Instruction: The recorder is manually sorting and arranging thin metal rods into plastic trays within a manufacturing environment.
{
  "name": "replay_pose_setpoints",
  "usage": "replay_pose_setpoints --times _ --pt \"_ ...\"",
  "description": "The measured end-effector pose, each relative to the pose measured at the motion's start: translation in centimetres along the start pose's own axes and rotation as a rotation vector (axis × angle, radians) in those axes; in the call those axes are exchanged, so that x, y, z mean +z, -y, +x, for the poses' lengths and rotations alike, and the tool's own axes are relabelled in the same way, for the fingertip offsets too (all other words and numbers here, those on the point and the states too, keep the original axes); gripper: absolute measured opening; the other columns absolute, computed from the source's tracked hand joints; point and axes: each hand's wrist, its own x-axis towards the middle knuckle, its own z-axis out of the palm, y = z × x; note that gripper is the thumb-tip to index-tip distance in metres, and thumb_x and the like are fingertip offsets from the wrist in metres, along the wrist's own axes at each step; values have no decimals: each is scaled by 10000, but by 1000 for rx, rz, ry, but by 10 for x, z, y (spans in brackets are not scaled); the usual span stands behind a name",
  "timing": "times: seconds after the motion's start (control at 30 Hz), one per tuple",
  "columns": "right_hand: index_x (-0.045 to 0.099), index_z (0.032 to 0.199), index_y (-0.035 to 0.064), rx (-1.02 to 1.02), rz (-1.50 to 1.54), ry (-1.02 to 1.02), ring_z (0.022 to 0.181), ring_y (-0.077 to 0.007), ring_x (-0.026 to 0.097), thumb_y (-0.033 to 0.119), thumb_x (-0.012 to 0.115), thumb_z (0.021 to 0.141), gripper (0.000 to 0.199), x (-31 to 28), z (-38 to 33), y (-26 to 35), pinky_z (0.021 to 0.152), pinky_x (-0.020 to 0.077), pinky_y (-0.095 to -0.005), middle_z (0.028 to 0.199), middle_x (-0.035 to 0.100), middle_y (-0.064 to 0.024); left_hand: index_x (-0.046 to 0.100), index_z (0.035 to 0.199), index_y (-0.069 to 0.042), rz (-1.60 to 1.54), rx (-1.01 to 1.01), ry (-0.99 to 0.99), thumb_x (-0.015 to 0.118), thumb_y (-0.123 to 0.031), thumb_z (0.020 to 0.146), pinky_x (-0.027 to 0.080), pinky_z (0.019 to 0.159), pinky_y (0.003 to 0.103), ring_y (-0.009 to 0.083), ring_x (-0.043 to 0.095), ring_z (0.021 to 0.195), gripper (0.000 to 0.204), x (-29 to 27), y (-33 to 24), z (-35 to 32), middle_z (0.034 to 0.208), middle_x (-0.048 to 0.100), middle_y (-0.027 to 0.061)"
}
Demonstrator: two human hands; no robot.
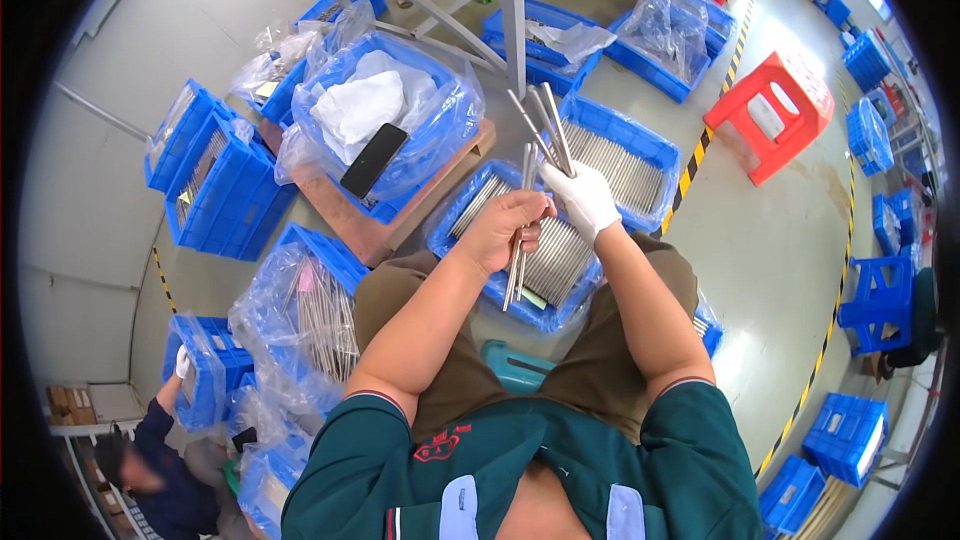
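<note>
My bare left hand [508, 230] is closed around a couple of thin metal rods [525, 168] that stick out above and below the fist. In a white glove, my right hand [583, 202] grips several metal rods [551, 125] fanning upward from it. Both hands are side by side above a blue crate [545, 318] lined with plastic, where many similar rods [552, 265] lie in rows. Just beyond the right hand, a second lined crate [665, 155] holds more rods laid parallel.
A black phone [374, 161] lies on white cloth in a lined crate on a pallet [350, 225] at left. A metal frame leg [512, 15] stands ahead. A red stool [775, 110] is at right. Bagged rods [325, 315] sit left; a co-worker [165, 475] is lower left.
</note>
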Motion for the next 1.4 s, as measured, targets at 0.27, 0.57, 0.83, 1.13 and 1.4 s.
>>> replay_pose_setpoints --times 0.27,0.57,0.83,1.13,1.4 --pt "623 798 3 22 13 55 463 -87 435 361 526 900 385 -7 -23 2 465 351 -234 523 510 -32 579 922 -46 -233 259 -229 635 -301 862 383 493 232 68 430 537 268 -26 -26 8 658 439 -37" --pt "627 842 21 76 -79 177 513 -94 512 312 537 893 308 -5 -40 0 526 405 -248 554 553 -17 586 923 -59 -404 385 -242 658 -404 817 352 489 257 96 403 521 367 -26 -31 19 623 434 -22" --pt "605 838 7 123 138 194 548 -85 481 212 539 861 217 -2 -33 -4 531 384 -235 600 533 -14 601 963 -40 -279 330 -257 658 -368 833 361 495 232 73 403 538 358 -17 -21 21 650 402 -43" --pt "564 825 44 118 321 79 428 -51 374 139 561 855 99 6 -31 1 393 268 -204 578 472 10 596 1019 -37 -155 245 -176 585 -297 896 349 503 192 34 395 555 287 -3 -8 21 667 394 -63" --pt "539 843 70 191 598 176 396 -49 343 208 569 892 149 7 -34 8 364 240 -203 562 442 17 593 985 -73 -17 254 -197 528 -325 927 376 519 184 34 486 588 267 12 8 17 750 531 -51"
